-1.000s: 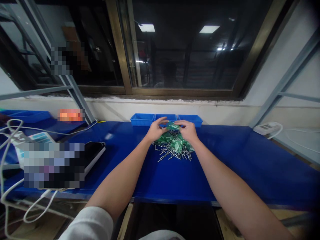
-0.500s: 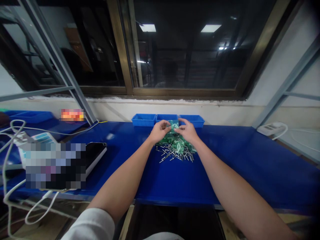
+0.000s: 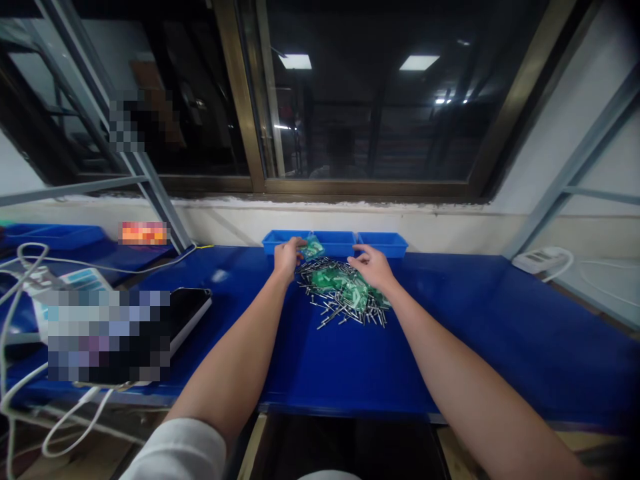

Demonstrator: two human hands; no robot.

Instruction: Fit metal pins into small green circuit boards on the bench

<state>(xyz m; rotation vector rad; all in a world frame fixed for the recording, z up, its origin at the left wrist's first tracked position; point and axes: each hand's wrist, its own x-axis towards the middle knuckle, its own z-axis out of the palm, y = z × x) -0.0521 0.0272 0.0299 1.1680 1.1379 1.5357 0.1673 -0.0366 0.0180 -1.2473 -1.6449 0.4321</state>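
Note:
My left hand (image 3: 288, 259) pinches a small green-printed clear plastic bag (image 3: 314, 247) at its edge, in front of the left and middle blue bins. Whether anything is inside the bag I cannot tell. To the right, my right hand (image 3: 374, 267) hovers at the pile's right side, its fingers apart and holding nothing. Between and below both hands, a heap of silver blind rivets (image 3: 327, 317) lies on the blue table (image 3: 345, 373). More green-printed plastic bags (image 3: 354, 293) lie on top of the heap, partly overlapping the rivets.
Three blue bins, left (image 3: 273, 245), middle (image 3: 340, 245) and right (image 3: 393, 247), stand in a row behind the heap. A phone-like device (image 3: 193, 307) with white cables (image 3: 103, 413) lies at left. A power strip (image 3: 543, 260) sits at the right back, beside a metal frame post (image 3: 575, 173).
My left hand has moved left with the bag, away from my right hand, which has let go of it. The rivet heap shows more fully between them.

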